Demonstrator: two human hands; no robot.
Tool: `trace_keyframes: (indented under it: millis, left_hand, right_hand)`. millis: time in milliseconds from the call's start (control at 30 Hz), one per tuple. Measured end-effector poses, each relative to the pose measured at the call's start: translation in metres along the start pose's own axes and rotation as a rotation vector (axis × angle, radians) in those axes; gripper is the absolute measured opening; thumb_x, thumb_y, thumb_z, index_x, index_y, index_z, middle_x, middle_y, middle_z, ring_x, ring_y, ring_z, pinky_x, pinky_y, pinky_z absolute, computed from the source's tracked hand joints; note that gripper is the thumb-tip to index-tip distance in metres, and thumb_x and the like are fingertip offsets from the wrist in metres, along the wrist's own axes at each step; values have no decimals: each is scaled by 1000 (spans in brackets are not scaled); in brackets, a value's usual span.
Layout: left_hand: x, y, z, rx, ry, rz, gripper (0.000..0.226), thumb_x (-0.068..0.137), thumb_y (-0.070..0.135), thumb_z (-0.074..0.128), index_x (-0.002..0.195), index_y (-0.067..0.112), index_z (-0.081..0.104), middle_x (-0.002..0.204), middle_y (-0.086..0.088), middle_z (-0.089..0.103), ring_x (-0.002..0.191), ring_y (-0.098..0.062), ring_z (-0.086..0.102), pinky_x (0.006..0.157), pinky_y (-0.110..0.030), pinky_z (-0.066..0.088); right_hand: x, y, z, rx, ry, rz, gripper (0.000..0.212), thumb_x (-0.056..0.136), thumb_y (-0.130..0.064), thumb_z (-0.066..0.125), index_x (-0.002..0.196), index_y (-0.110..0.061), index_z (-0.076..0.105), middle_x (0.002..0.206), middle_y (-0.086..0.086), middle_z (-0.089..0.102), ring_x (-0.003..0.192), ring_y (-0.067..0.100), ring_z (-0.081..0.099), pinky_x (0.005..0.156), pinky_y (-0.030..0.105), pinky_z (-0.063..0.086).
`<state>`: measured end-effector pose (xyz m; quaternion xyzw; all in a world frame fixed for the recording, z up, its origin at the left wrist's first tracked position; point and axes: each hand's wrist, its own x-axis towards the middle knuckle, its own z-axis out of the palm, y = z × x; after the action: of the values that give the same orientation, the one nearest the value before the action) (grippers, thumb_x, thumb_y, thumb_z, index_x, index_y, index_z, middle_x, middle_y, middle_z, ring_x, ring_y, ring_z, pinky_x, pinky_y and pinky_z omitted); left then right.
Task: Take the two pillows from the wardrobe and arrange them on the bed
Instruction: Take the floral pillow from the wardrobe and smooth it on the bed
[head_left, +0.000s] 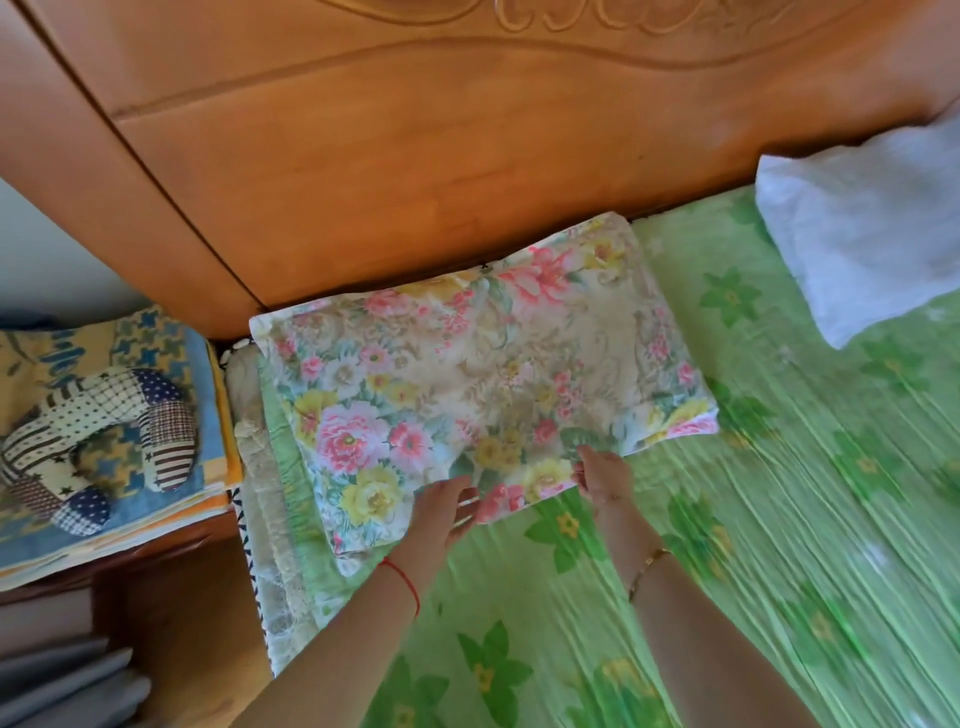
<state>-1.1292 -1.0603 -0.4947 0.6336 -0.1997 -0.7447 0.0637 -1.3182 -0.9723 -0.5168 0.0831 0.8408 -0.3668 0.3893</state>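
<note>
The bed (753, 519), under its green flowered sheet, filled most of my view, with the headboard (415, 156) across the top. The floral pillow (467, 364) lay flat at the head of the bed, its far edge against the headboard and its left end at the mattress edge. The white pillow (862, 228) sat well apart at the right, also up by the headboard.

I judged both pillows down, with only the squaring-up left. I would draw the floral one's near edge level with the white one's and smooth outward from the middle, not tug one corner, since the loose cover would bunch.

My left hand (441, 512) rested on the near edge, fingers spread, gripping nothing. My right hand (602, 475) pinched a fold of the cover at that same edge.
</note>
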Motion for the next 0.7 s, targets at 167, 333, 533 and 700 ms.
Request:
trace_keyframes:
  millis: [167, 333, 533, 700]
  left_hand:
    - [18, 87, -16, 223, 86, 448, 7, 98, 12, 59, 97, 7, 63, 90, -11, 70, 77, -22, 70, 72, -30, 57]
    - [50, 150, -40, 533, 266, 818, 12, 99, 19, 57, 106, 12, 64, 100, -2, 70, 94, -18, 66, 83, -33, 57]
    - [114, 188, -65, 821, 431, 1021, 40, 100, 18, 53, 140, 13, 52, 144, -11, 51, 135, -33, 47, 107, -46, 43]
    - [170, 196, -79, 1195, 433, 761, 60, 105, 48, 30, 159, 40, 7, 169, 11, -2, 157, -23, -9, 118, -67, -10]
  right_hand:
    - [-12, -74, 41, -259, 51, -432, 21, 91, -21, 61, 88, -1, 67, 78, 15, 68, 73, 25, 59, 61, 27, 44]
    - [6, -134, 91, -490, -80, -834, 22, 96, -17, 53, 107, -7, 70, 111, 11, 69, 106, 26, 62, 96, 37, 48]
    - [55, -175, 158, -853, -95, -1162, 35, 95, -29, 52, 128, -20, 58, 132, 1, 56, 130, 26, 41, 109, 40, 34]
    - [95, -179, 197, -1168, -182, -1086, 53, 96, -52, 36, 147, -38, 35, 157, -5, 29, 147, 28, 18, 119, 59, 5]
